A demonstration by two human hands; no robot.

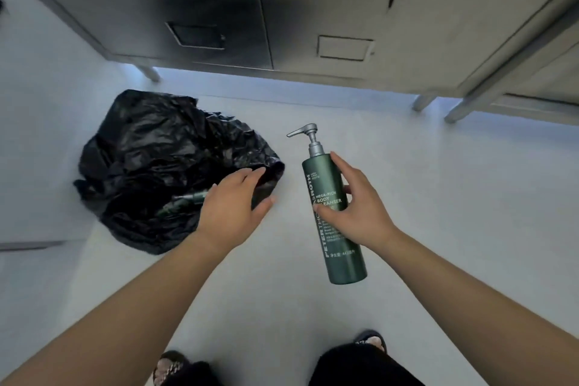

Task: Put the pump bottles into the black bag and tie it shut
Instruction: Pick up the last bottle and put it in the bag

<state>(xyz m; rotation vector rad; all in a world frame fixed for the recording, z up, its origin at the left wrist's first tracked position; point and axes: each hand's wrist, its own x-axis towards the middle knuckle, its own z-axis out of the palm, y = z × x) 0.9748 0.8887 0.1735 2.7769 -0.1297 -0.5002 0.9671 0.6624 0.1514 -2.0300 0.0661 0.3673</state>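
Note:
A crumpled black bag (156, 160) lies on the pale floor to the left. Another green pump bottle (185, 200) shows inside its mouth, lying on its side. My left hand (232, 204) rests at the bag's opening, fingers on the plastic edge, and whether it grips the plastic is unclear. My right hand (354, 207) is closed around a tall dark green pump bottle (338, 229) with a grey pump head, held above the floor just right of the bag, pump pointing away from me.
Grey metal cabinets (313, 25) on short legs run across the far side, with another cabinet (532, 78) at the right. The floor (438, 197) is pale and bare. My feet in sandals (169, 367) are at the bottom edge.

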